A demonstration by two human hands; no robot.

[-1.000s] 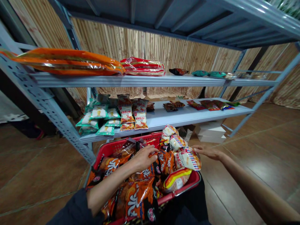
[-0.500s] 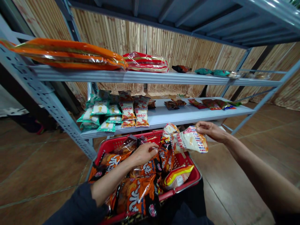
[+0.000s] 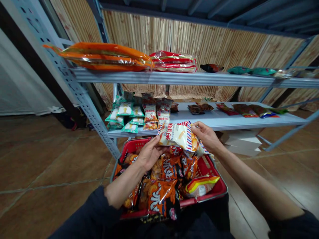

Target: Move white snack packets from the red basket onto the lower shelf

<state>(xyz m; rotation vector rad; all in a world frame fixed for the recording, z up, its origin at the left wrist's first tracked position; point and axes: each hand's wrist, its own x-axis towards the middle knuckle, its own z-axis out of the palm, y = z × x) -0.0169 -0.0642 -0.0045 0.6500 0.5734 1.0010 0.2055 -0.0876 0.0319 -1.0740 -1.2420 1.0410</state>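
A white snack bag (image 3: 175,135) with red lettering and a striped end is stretched between my two hands above the basket. My left hand (image 3: 149,155) grips its left end between thumb and fingers. The striped right end is pinched by my right hand (image 3: 206,135). Below them, a red shopping basket (image 3: 221,186) holds several orange-and-black snack bags (image 3: 160,197) and a yellow-and-red bag (image 3: 201,186). Another striped bag shows partly under my right hand. Similar white-and-orange bags (image 3: 150,113) stand on the lower shelf, just behind the held one.
Green-and-white bags (image 3: 125,109) are stacked at the left of the lower shelf (image 3: 199,124). Farther right lie several small packets (image 3: 245,110). The upper shelf (image 3: 174,78) carries a large orange bag (image 3: 107,56) and a red-striped one (image 3: 173,61). White boxes (image 3: 243,141) sit beneath the lower shelf.
The white snack bag has moved left and up, over the basket. My left hand has left the basket's contents and taken hold of the bag's left end. The view has shifted left.
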